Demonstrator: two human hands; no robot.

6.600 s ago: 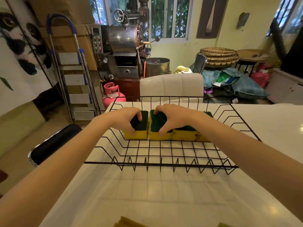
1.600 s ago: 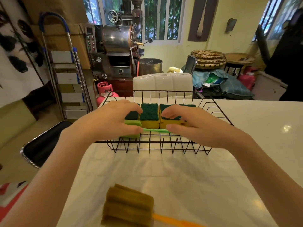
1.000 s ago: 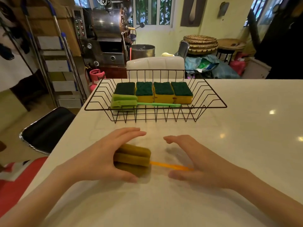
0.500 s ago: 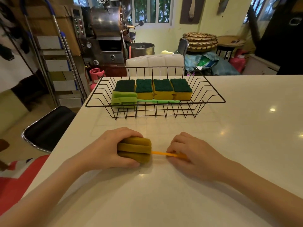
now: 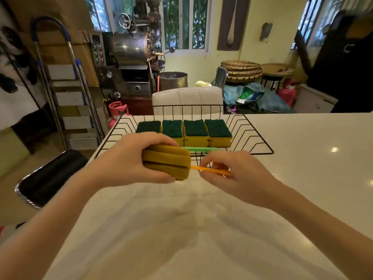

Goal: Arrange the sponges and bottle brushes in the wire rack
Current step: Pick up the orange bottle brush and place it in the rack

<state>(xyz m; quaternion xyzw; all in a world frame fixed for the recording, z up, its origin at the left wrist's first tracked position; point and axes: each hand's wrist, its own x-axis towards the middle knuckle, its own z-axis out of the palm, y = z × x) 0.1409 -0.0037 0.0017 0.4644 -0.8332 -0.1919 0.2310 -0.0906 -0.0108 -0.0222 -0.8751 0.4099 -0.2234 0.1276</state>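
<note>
A black wire rack (image 5: 256,136) sits on the white table, holding a row of several yellow sponges with green tops (image 5: 195,131). A green bottle brush lies in front of them; only its handle (image 5: 198,148) shows, its head hidden behind my left hand. I hold an orange bottle brush in the air just in front of the rack. My left hand (image 5: 125,160) grips its ochre foam head (image 5: 166,162), and my right hand (image 5: 234,172) pinches its thin orange handle (image 5: 210,170).
The white table (image 5: 302,158) stretches to the right and toward me. A black stool seat (image 5: 50,176) stands at the table's left edge, and a white chair back (image 5: 187,100) rises behind the rack. Ladder, roasting machine and baskets fill the room behind.
Both hands have lifted the orange brush off the table and carried it forward toward the rack. My left hand now covers the green brush's head.
</note>
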